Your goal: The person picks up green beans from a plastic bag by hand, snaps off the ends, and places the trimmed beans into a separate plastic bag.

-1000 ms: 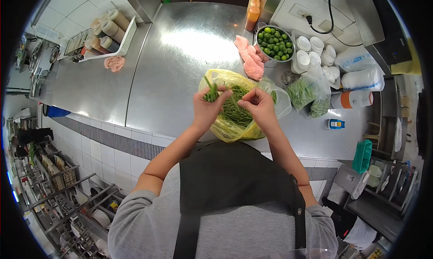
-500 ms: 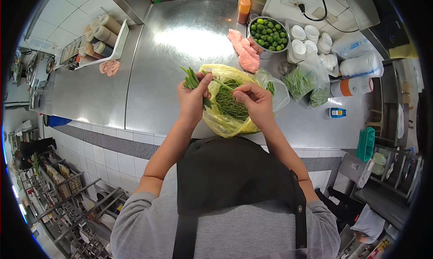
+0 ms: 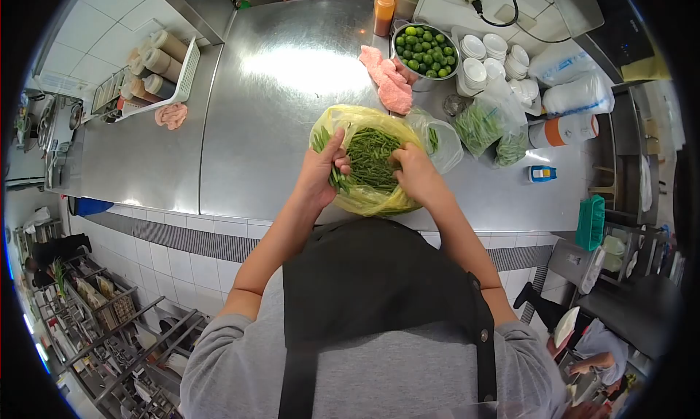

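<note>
A yellow plastic bag (image 3: 340,115) stands open on the steel counter, full of cut green stalks (image 3: 373,156). My left hand (image 3: 321,169) is closed round a bunch of long green stalks (image 3: 321,138) at the bag's left side. Over the right part of the cut stalks is my right hand (image 3: 417,172), its fingers curled down at them; what its fingertips hold, if anything, is hidden. A clear plastic bag (image 3: 446,148) with some green pieces lies against the yellow bag's right side.
Behind the bags are a pink cloth (image 3: 386,80), a bowl of limes (image 3: 426,52) and sauce bottles (image 3: 383,14). Bagged greens (image 3: 481,131), stacked white cups (image 3: 474,72) and a blue-and-white item (image 3: 542,174) are rightward. A bottle basket (image 3: 182,80) stands left. A person (image 3: 601,353) is at lower right.
My right hand has moved down and right to the cut stalks, and the single stalk between my hands is gone from view. My left hand has lowered with its bunch.
</note>
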The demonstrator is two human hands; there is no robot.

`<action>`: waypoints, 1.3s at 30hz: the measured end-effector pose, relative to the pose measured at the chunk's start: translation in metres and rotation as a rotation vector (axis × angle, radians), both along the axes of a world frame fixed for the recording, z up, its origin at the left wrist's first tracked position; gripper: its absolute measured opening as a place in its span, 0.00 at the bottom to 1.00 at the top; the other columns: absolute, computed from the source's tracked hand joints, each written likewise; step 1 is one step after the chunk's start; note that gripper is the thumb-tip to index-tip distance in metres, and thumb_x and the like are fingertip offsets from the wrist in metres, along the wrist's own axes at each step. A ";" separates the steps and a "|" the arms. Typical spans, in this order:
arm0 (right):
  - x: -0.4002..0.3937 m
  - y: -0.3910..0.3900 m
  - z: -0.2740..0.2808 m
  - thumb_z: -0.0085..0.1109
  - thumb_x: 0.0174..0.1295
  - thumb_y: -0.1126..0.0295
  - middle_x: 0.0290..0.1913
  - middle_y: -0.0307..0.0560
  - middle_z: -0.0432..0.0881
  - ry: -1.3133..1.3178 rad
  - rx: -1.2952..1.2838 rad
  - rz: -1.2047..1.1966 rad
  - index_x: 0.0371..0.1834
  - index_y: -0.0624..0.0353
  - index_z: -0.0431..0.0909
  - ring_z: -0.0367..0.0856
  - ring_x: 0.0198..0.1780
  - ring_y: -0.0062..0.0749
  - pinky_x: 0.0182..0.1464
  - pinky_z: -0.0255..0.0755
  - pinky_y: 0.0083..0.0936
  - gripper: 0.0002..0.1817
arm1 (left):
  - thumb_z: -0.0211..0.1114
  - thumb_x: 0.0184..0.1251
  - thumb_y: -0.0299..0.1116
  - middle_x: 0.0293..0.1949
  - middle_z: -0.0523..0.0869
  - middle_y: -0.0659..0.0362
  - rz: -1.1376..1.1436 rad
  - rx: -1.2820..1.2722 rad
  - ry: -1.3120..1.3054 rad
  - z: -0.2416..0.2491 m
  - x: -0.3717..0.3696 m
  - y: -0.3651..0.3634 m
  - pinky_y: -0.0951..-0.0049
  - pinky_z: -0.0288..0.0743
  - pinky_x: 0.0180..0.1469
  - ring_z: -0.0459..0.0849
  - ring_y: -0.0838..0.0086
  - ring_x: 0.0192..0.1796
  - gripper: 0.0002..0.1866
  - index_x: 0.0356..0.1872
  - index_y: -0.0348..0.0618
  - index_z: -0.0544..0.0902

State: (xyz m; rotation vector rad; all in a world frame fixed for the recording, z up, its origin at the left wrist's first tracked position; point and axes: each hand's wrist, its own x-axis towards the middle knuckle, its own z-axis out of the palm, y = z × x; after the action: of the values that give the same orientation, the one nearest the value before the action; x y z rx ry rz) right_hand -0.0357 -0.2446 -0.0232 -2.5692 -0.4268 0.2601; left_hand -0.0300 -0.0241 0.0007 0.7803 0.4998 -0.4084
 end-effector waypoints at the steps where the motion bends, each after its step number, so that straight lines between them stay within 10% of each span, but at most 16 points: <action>1: 0.001 0.001 -0.003 0.64 0.56 0.83 0.47 0.55 0.80 -0.003 -0.001 -0.001 0.40 0.65 0.85 0.84 0.48 0.44 0.48 0.79 0.34 0.09 | 0.66 0.76 0.42 0.21 0.67 0.69 -0.001 -0.001 -0.003 0.000 -0.003 -0.002 0.82 0.68 0.23 0.69 0.84 0.22 0.18 0.31 0.49 0.67; 15: 0.009 0.012 0.060 0.66 0.67 0.75 0.29 0.41 0.86 0.240 1.118 -0.372 0.38 0.67 0.85 0.81 0.30 0.20 0.36 0.74 0.16 0.05 | 0.75 0.65 0.31 0.34 0.90 0.62 -0.343 0.521 -0.496 0.010 -0.011 -0.022 0.83 0.71 0.22 0.76 0.87 0.21 0.12 0.46 0.36 0.89; 19: 0.009 0.008 0.052 0.67 0.67 0.70 0.29 0.38 0.86 0.268 1.131 -0.369 0.36 0.64 0.84 0.81 0.31 0.15 0.36 0.74 0.20 0.07 | 0.73 0.66 0.30 0.33 0.91 0.61 -0.375 0.524 -0.483 0.015 -0.008 -0.018 0.83 0.72 0.22 0.77 0.87 0.22 0.10 0.44 0.35 0.89; 27: 0.003 0.020 0.033 0.61 0.63 0.78 0.36 0.56 0.77 -0.446 0.461 -0.179 0.36 0.66 0.77 0.78 0.39 0.55 0.42 0.74 0.40 0.03 | 0.72 0.66 0.28 0.30 0.90 0.58 -0.419 0.560 -0.397 0.015 -0.007 -0.022 0.81 0.72 0.22 0.76 0.84 0.21 0.07 0.39 0.34 0.88; 37: 0.008 0.017 0.024 0.62 0.61 0.80 0.34 0.54 0.77 -0.310 0.438 -0.174 0.33 0.65 0.77 0.79 0.37 0.52 0.42 0.74 0.38 0.03 | 0.72 0.65 0.26 0.32 0.90 0.57 -0.522 0.600 -0.351 0.025 -0.006 -0.007 0.81 0.71 0.23 0.76 0.84 0.21 0.05 0.38 0.35 0.86; 39: 0.011 0.019 0.024 0.63 0.63 0.79 0.36 0.49 0.81 -0.174 0.564 -0.123 0.36 0.65 0.80 0.84 0.39 0.39 0.44 0.77 0.31 0.02 | 0.71 0.67 0.26 0.35 0.91 0.55 -0.207 0.337 -0.344 0.021 -0.004 -0.010 0.82 0.71 0.23 0.75 0.84 0.21 0.07 0.41 0.36 0.83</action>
State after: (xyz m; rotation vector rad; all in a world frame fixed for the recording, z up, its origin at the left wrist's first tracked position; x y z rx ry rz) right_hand -0.0247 -0.2259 0.0009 -2.0552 -0.3431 -0.1189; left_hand -0.0338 -0.0337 0.0213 1.2096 0.1644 -0.3750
